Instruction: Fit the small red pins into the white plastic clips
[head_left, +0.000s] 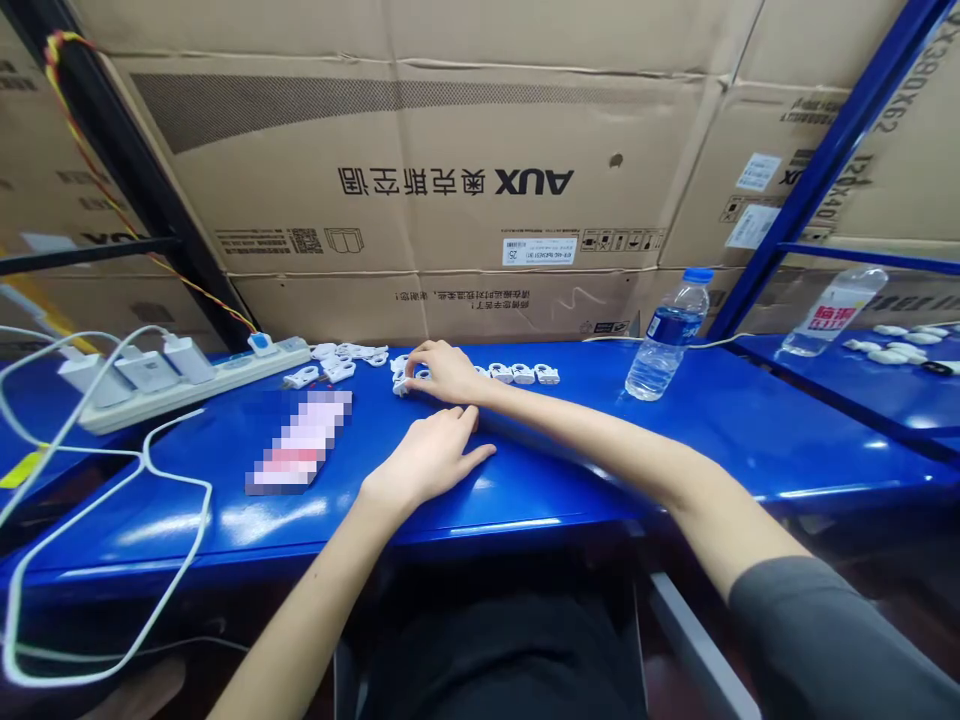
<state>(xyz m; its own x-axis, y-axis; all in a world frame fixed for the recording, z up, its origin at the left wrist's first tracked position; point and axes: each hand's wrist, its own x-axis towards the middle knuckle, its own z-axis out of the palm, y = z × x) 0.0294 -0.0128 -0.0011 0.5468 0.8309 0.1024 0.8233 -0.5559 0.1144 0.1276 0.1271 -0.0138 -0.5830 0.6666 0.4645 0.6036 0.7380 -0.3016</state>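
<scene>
White clips (517, 374) seemingly under right hand (442, 372) fingertips.

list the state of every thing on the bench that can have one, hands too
left hand: flat on the blue bench, fingers loosely spread, holding nothing
right hand: resting on white plastic clips
row of clips: lined up beside the right hand
water bottle: upright, capped, partly full
second bottle: tilted, on the next bench
power strip: three white chargers plugged in
</scene>
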